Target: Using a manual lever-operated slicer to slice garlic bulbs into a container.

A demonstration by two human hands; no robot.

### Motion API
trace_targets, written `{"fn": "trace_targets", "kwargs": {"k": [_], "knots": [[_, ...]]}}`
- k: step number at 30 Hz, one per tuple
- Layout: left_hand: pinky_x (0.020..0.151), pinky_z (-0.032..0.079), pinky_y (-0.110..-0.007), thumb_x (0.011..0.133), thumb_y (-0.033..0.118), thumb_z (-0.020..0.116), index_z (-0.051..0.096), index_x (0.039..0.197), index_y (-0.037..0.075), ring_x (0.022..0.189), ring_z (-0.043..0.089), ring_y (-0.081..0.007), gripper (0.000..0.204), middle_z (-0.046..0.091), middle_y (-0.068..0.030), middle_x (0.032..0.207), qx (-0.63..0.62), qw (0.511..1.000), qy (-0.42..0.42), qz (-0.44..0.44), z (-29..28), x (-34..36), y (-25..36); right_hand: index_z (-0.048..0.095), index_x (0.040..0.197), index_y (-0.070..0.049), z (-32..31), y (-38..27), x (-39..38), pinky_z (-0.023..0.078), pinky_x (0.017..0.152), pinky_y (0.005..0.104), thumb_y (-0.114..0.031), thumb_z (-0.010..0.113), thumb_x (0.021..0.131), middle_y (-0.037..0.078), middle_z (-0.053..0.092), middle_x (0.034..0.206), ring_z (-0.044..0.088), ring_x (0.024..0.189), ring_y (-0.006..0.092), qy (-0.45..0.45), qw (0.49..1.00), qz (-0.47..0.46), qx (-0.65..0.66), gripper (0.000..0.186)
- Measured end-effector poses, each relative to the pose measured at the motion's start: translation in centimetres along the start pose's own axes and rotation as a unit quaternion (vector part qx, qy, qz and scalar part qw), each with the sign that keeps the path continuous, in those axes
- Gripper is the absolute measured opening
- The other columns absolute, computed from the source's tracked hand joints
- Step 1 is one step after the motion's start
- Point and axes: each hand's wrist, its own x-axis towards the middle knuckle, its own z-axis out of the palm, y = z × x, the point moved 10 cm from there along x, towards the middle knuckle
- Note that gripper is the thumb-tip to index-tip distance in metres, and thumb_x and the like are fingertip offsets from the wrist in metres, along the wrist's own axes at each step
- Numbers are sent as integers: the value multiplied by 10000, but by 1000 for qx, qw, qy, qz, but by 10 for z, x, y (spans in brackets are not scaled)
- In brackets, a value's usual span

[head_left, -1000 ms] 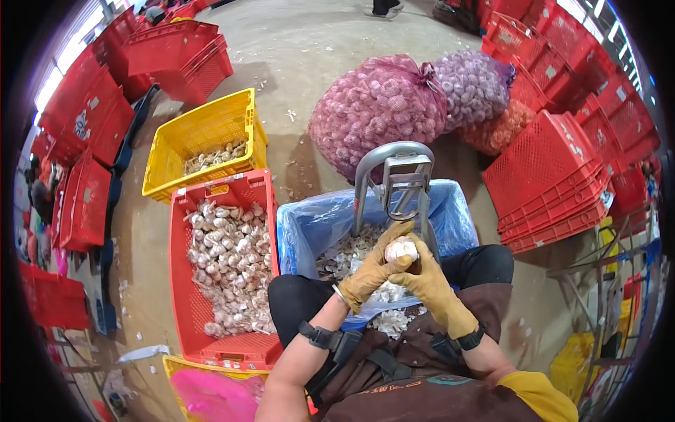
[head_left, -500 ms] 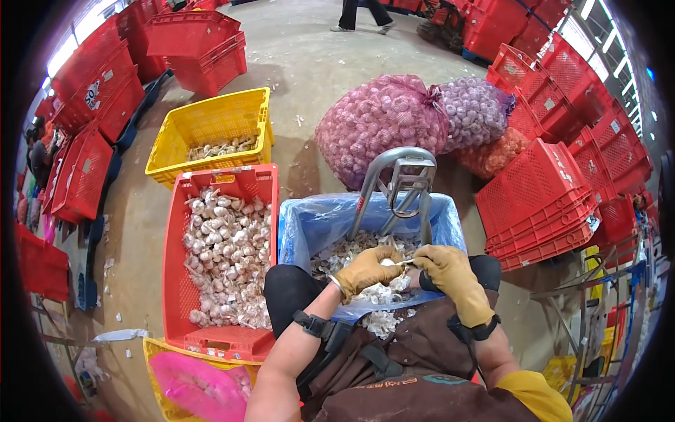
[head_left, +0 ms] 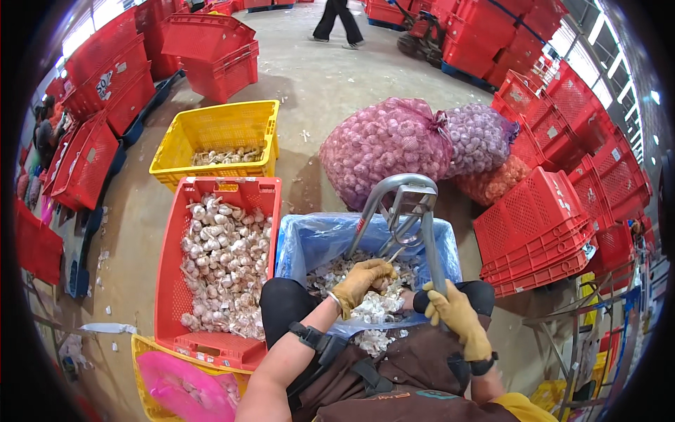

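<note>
Dark characters are showing on a white patch on one red crate (head_left: 126, 79) at the far left, and small pale labels are sticking to the red stack (head_left: 538, 228) on the right, too small to make out. Orange lettering and a teal mark are running across the brown apron (head_left: 422, 362), bent and partly cut off by folds.

The gloved left hand (head_left: 362, 285) is grasping a garlic bulb (head_left: 382, 284), which is sitting mostly hidden under its fingers; a thin stem (head_left: 399, 252) is poking up past the fingertips, near the metal frame (head_left: 380, 197). Whether it is touching the metal, I cannot tell. The gloved right hand (head_left: 455, 313) is wrapping around the long grey handle (head_left: 436, 257), to the right of the bulb. Both hands are working above papery skins (head_left: 380, 307) in the plastic-lined blue crate (head_left: 283, 246).
</note>
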Motion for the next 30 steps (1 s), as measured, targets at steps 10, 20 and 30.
{"fn": "trace_targets", "kwargs": {"k": [10,20,30], "knots": [[650,469,-220,971,192,576,620,1014,15,700,545,-77,187,633,-45,908,-60,996,-56,41,29,22,22,565,1086,-85,2,12,7,425,470,276,-446,519,981,70,592,608,542,462,131,66,996,-29,-49,379],[609,511,-284,862,195,646,674,930,27,777,613,-117,183,657,-43,867,123,987,76,65,-8,-81,39,493,1237,-84,35,110,114,421,545,251,-254,531,998,31,548,742,513,601,99,30,975,-140,169,296],[754,543,-309,898,246,659,621,1058,34,833,649,-169,268,662,-60,944,-119,633,706,293,-226,-619,-37,464,1294,-7,40,113,121,428,563,232,-383,481,1017,30,534,712,505,598,94,12,960,-250,125,468]]}}
